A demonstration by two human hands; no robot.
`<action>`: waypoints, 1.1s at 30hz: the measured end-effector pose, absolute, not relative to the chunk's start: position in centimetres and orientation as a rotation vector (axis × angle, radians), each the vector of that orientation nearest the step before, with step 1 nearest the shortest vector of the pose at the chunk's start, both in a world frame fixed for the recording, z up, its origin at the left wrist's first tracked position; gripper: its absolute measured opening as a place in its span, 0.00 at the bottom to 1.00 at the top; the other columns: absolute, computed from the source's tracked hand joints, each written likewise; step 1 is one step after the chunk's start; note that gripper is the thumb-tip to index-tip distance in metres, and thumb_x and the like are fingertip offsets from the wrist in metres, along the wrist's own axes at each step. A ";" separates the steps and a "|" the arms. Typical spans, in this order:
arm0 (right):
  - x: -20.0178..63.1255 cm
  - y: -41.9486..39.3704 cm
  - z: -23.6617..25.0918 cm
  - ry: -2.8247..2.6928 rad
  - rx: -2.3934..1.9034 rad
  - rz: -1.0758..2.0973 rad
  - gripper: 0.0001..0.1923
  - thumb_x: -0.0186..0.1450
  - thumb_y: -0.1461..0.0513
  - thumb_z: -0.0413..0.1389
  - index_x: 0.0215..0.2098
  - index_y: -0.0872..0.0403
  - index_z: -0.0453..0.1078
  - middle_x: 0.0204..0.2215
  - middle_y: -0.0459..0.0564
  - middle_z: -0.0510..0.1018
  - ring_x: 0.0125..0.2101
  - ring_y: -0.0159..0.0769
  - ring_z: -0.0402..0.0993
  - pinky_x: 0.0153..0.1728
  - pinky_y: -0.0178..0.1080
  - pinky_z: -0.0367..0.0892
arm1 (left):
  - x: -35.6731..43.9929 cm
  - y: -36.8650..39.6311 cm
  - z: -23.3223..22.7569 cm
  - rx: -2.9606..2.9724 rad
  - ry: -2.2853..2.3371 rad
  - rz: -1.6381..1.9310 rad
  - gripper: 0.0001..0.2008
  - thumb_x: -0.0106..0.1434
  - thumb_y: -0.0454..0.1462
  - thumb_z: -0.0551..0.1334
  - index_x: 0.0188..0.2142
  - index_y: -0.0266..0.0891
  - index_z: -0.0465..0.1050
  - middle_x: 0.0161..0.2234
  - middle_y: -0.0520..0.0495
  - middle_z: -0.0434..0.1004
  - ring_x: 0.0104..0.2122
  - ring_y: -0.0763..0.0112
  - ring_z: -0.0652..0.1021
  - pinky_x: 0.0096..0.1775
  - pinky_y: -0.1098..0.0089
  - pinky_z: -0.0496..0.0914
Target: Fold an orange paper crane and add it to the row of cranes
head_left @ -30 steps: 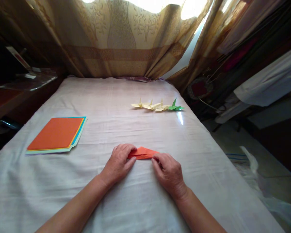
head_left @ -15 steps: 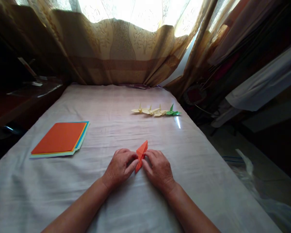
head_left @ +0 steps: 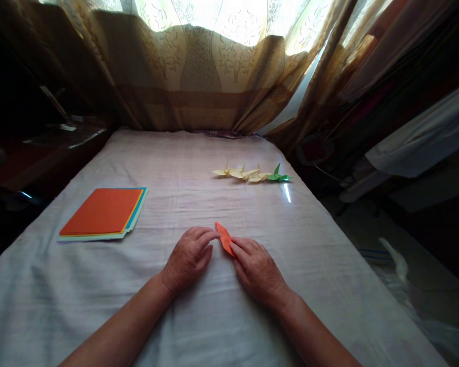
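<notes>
A small piece of folded orange origami paper (head_left: 225, 239) lies slanted between my hands, its narrow tip toward the upper left. My right hand (head_left: 257, 267) pinches its lower right end between fingers and thumb. The index fingertip of my left hand (head_left: 191, 255) reaches the paper's left edge. The left thumb stays apart from the paper, so that hand grips nothing. Further off, several folded paper cranes stand in a row: cream cranes (head_left: 245, 174) and one green crane (head_left: 278, 176) at the right end.
A stack of square coloured sheets (head_left: 103, 211), orange on top, lies to the left on the white cloth (head_left: 168, 168). Curtains (head_left: 199, 97) hang behind the far edge. A dark table (head_left: 61, 140) stands at left; hanging clothes (head_left: 424, 137) and a plastic bag (head_left: 400, 265) are at right.
The orange paper has turned, its upper tip swinging from right to left. My left thumb has come off it, while my right hand keeps hold. The view has shifted slightly left.
</notes>
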State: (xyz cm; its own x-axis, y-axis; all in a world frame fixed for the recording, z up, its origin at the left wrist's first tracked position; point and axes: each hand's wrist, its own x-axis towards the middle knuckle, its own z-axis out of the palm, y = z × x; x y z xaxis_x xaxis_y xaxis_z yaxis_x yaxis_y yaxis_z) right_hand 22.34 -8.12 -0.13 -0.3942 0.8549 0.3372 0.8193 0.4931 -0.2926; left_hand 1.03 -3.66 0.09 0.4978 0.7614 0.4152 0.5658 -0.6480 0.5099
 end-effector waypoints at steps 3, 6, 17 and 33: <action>24.1 -7.3 0.0 -2.459 -1.259 0.089 0.22 0.64 0.69 0.54 0.55 0.49 0.70 0.52 0.53 0.77 0.52 0.44 0.72 0.49 0.47 0.68 | 0.8 -3.4 -0.3 2.631 1.040 0.792 0.24 0.61 0.28 0.56 0.55 0.44 0.70 0.60 0.41 0.68 0.60 0.55 0.66 0.58 0.50 0.63; 25.6 -6.7 0.4 -2.571 -1.233 0.088 0.22 0.65 0.68 0.57 0.55 0.44 0.71 0.53 0.49 0.76 0.53 0.46 0.71 0.50 0.49 0.66 | 1.1 -3.5 -0.4 2.731 0.980 0.643 0.17 0.66 0.33 0.58 0.52 0.47 0.73 0.60 0.43 0.69 0.62 0.53 0.65 0.60 0.45 0.57; 24.1 -8.9 -0.3 -2.304 -1.284 0.019 0.11 0.69 0.63 0.54 0.48 0.50 0.75 0.50 0.50 0.79 0.49 0.42 0.73 0.50 0.46 0.65 | 2.7 -4.7 0.1 2.842 0.975 0.619 0.08 0.68 0.35 0.60 0.44 0.43 0.77 0.45 0.45 0.79 0.43 0.64 0.77 0.52 0.56 0.68; 24.0 -8.7 -0.5 -2.205 -1.248 0.066 0.08 0.70 0.61 0.54 0.43 0.48 0.75 0.46 0.47 0.81 0.45 0.38 0.75 0.47 0.43 0.65 | 3.5 -5.1 -0.4 2.896 0.824 0.777 0.09 0.71 0.33 0.54 0.42 0.37 0.74 0.43 0.45 0.80 0.42 0.65 0.78 0.46 0.63 0.73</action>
State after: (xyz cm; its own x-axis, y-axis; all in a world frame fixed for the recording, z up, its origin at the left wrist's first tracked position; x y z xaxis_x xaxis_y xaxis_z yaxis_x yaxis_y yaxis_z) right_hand 23.98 -8.73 -0.51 -0.3794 0.7953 0.4728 0.7654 0.5568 -0.3225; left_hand 3.46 -5.06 -0.38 0.7347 0.5014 0.4569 0.4852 -0.8591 0.1626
